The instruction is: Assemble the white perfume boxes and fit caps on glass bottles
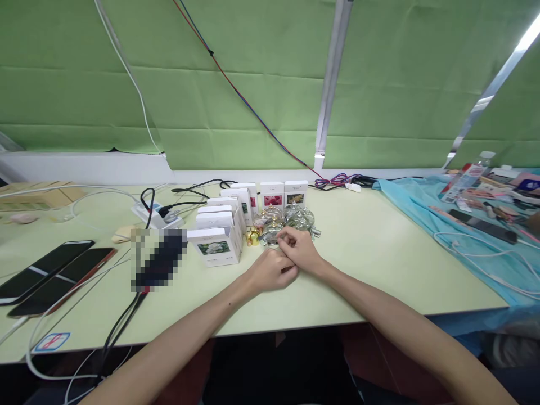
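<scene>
1. Head view: a person sits at a pale worktop (379, 259), left hand (274, 271) and right hand (299, 247) touching, the right slightly farther off. Fingers of both are bent inward; whether they pinch anything cannot be told.
2. Glass bottles (302, 218) cluster just beyond the right hand, with gold caps (254, 237) to their left and white boxes (215, 218) lined up farther left and behind.
3. The moment reads as a pause — bottles standing loose, hands together. Any reach for one would call for parting the hands and a careful approach among crowded glass.
4. Widest room lies right, toward the blue sheet (405, 202). Boxes hem the left, the wall (253, 175) the far side; forearms cross the near edge.
</scene>
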Action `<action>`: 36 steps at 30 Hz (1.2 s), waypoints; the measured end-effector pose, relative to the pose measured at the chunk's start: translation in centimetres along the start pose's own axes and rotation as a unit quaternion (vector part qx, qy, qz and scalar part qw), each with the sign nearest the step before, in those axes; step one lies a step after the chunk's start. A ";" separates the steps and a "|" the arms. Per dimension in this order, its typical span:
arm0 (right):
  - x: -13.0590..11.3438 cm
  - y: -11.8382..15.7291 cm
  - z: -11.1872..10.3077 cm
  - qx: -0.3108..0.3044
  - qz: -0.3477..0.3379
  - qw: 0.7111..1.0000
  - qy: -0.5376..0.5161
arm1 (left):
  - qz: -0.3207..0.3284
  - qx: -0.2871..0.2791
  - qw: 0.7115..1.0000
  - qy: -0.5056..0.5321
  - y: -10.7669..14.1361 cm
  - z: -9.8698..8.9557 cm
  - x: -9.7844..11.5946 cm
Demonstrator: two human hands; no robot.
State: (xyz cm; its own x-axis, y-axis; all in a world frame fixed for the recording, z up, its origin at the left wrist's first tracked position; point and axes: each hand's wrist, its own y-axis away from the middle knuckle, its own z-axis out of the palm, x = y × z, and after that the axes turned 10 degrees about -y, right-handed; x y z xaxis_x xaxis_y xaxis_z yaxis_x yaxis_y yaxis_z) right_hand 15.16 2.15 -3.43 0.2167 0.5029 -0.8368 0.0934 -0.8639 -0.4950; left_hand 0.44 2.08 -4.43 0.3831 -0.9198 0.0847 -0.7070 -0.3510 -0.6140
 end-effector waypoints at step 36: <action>-0.2 0.1 -0.5 0.018 -0.017 0.999 0.027 | 0.018 0.002 1.000 0.005 -0.3 0.1 0.2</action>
State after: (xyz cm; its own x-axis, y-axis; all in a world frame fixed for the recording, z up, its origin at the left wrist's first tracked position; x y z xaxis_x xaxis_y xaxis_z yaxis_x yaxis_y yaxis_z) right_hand 15.59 1.99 -3.23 0.2666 0.5282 -0.8062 0.0673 -0.8446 -0.5311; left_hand 0.76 1.99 -4.33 0.3524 -0.9332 0.0705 -0.7172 -0.3177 -0.6202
